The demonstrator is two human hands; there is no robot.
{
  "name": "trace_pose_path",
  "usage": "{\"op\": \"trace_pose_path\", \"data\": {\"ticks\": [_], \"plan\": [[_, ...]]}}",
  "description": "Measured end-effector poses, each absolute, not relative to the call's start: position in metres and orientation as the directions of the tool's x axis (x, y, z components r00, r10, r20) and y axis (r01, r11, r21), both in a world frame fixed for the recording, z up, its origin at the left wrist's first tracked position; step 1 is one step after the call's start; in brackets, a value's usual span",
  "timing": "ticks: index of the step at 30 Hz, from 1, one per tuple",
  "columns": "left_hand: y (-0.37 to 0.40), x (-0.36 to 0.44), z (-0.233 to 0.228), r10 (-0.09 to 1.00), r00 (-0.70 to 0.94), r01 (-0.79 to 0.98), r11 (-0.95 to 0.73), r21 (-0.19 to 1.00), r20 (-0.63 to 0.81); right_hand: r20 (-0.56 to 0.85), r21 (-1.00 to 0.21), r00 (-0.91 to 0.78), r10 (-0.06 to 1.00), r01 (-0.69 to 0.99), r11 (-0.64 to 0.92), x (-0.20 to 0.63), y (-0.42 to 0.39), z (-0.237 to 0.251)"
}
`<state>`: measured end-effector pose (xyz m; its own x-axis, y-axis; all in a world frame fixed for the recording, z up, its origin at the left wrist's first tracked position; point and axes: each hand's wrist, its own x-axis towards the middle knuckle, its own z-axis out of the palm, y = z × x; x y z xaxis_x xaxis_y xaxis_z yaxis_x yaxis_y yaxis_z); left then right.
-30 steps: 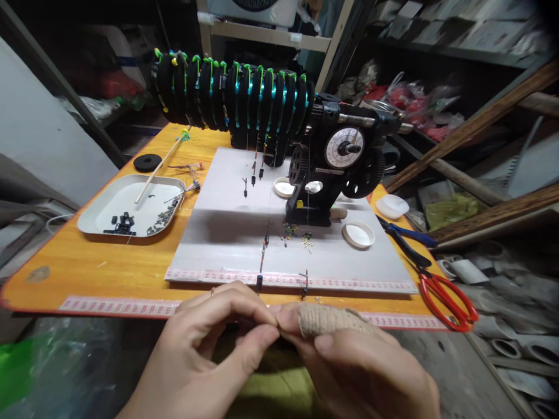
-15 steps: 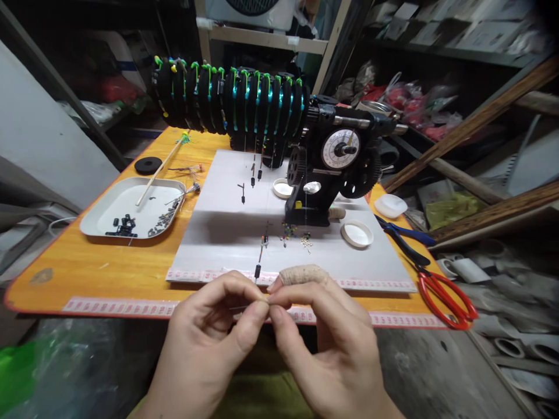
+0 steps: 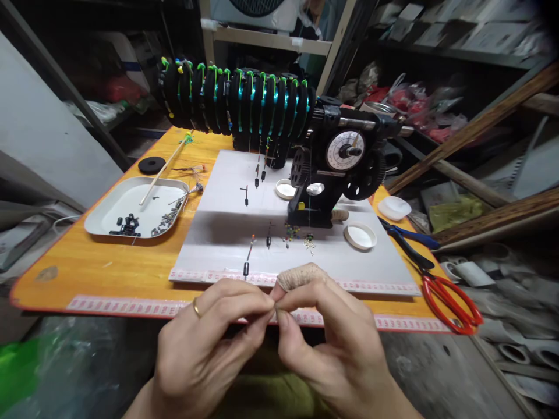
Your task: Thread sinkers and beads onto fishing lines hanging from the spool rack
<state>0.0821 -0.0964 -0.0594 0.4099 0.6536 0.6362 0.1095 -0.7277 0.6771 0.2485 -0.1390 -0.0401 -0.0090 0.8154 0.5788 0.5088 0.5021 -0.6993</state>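
Note:
My left hand and my right hand meet fingertip to fingertip just in front of the orange table's near edge, pinching a thin line that is barely visible. The right index finger wears a beige wrap; a ring sits on the left hand. A small black sinker on the line lies on the white board just beyond my fingers. Behind stands a black winding machine with a dial and a row of black spools with green and blue line.
A white tray with small black parts and a stick sits at left. Small white dishes lie on the board. Red-handled scissors and blue-handled pliers rest at right. Shelves and clutter surround the table.
Both hands rose slightly and stayed pinched together. The black sinker on the line shifted left across the board. The view drifted a little.

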Motion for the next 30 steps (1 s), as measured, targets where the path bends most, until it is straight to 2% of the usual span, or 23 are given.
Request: {"op": "trace_pose_path", "data": {"ticks": [4,7,9,11,15,18,21,26,30], "plan": [[-0.09,0.076,-0.055,0.519,0.529,0.162,-0.838,0.52,0.671,0.525,-0.731,-0.079,0.847,0.468,0.497,0.253,-0.14,-0.036],[-0.088,0.076,-0.051,0.524,0.556,0.208,-0.839,0.502,0.646,0.536,-0.692,-0.155,0.83,0.482,0.537,0.257,-0.139,-0.036],[-0.087,0.078,-0.048,0.591,0.545,0.235,-0.788,0.569,0.595,0.572,-0.618,-0.204,0.794,0.53,0.581,0.258,-0.138,-0.035],[-0.087,0.08,-0.046,0.684,0.527,0.23,-0.687,0.69,0.505,0.608,-0.542,-0.238,0.757,0.573,0.615,0.258,-0.136,-0.034],[-0.087,0.084,-0.046,0.826,0.494,0.11,-0.368,0.923,0.271,0.647,-0.503,-0.224,0.728,0.592,0.63,0.256,-0.134,-0.033],[-0.09,0.086,-0.047,0.877,0.467,-0.015,-0.114,0.993,0.108,0.677,-0.499,-0.188,0.712,0.594,0.631,0.253,-0.134,-0.037],[-0.094,0.088,-0.048,0.897,0.441,-0.083,0.025,0.996,0.014,0.708,-0.495,-0.118,0.696,0.62,0.608,0.251,-0.138,-0.044],[-0.099,0.093,-0.051,0.912,0.407,-0.118,-0.003,0.993,0.051,0.723,-0.478,-0.036,0.689,0.695,0.537,0.246,-0.15,-0.051],[-0.101,0.093,-0.054,0.918,0.353,-0.034,-0.178,0.983,0.178,0.647,-0.649,0.061,0.76,0.568,0.506,0.243,-0.153,-0.05]]}}
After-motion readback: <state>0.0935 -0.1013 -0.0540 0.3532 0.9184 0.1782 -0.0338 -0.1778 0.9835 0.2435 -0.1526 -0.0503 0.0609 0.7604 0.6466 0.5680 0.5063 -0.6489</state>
